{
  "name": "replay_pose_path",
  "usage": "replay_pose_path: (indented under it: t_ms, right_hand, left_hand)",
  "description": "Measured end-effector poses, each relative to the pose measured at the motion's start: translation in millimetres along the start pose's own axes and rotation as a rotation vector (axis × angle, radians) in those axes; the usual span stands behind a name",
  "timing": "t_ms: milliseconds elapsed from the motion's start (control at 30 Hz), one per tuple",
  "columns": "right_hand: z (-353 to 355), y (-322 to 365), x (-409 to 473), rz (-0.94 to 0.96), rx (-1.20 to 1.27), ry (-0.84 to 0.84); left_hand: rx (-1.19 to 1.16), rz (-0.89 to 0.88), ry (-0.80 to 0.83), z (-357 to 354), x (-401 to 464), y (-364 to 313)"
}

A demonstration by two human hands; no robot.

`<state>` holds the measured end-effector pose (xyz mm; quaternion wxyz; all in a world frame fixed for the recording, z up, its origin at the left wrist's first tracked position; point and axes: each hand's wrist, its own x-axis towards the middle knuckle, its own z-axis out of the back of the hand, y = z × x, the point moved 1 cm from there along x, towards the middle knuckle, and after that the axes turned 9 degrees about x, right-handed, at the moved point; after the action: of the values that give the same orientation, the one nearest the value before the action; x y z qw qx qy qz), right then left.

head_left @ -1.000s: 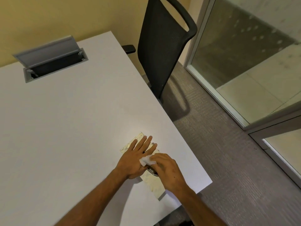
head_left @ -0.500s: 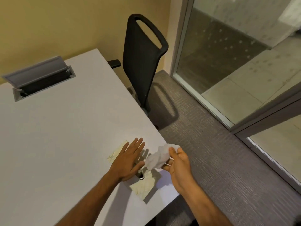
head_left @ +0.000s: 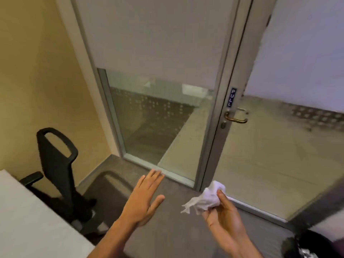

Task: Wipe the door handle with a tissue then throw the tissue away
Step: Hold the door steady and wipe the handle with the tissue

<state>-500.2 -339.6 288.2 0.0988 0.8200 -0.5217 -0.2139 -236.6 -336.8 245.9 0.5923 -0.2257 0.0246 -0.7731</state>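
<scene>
One tissue (head_left: 205,200) is being held in the right hand (head_left: 224,215), pinched between thumb and fingertips; it is white, crumpled into a loose wad, with a ragged thin tail being left to hang out toward the left. The wad is being carried in the air above the grey carpet (head_left: 167,229), low in the view and well apart from the handle (head_left: 235,118). One handle is being shown: a brass-coloured lever, lying level, mounted on the grey metal frame of the glass door (head_left: 270,146), with one small round keyhole plate just under it and one blue PULL sign (head_left: 231,97) just above it. The left hand (head_left: 144,200) is being held flat and empty, palm down, fingers stretched out and close together, thumb spread to the side; nothing is being touched by it. Two hands and two bare forearms are being counted. One black chair (head_left: 57,164) is being seen at the left beside the yellow wall, next to one corner of a white table (head_left: 28,220). One fixed glass panel (head_left: 154,127) is standing left of the door, frosted in its upper part. One dark object at the lower right corner is being cut off by the frame edge and is too blurred to be told. The whole view is being smeared somewhat by motion blur.
</scene>
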Motion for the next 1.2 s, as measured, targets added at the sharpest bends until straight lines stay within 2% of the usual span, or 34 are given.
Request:
replay_pose_path:
  t_ms: [100, 233, 367, 667, 900, 1100, 1200]
  right_hand:
    - [1.8, 79.3, -7.1, 0.159, 0.065, 0.018]
    - [7.6, 155.2, 3.2, 0.273, 0.078, -0.113]
    - [17.9, 209.0, 33.6, 0.377, 0.009, -0.182]
    - [43.4, 302.7, 147.6, 0.636, -0.463, -0.288]
    - [66.6, 352.8, 269.9, 0.699, -0.657, -0.686]
    - [78.0, 404.3, 371.2, 0.646, -0.78, -0.702]
    - [79.3, 427.9, 416.4, 0.597, -0.948, -0.674]
  left_hand:
    - [-0.059, -0.113, -0.014, -9.8, 74.6, -53.2]
    - [-0.045, -0.253, 0.006, -24.9, 169.6, -117.4]
    - [0.007, -0.346, -0.006, -36.5, 251.0, -141.0]
    - [0.301, -0.632, 0.039, -81.4, 449.3, -120.2]
    - [0.534, -0.859, -0.038, -96.4, 607.4, -91.0]
    - [0.618, -0.964, -0.34, -99.3, 716.3, -94.8]
    - [0.624, -0.996, -0.391, -107.6, 746.3, -101.3]
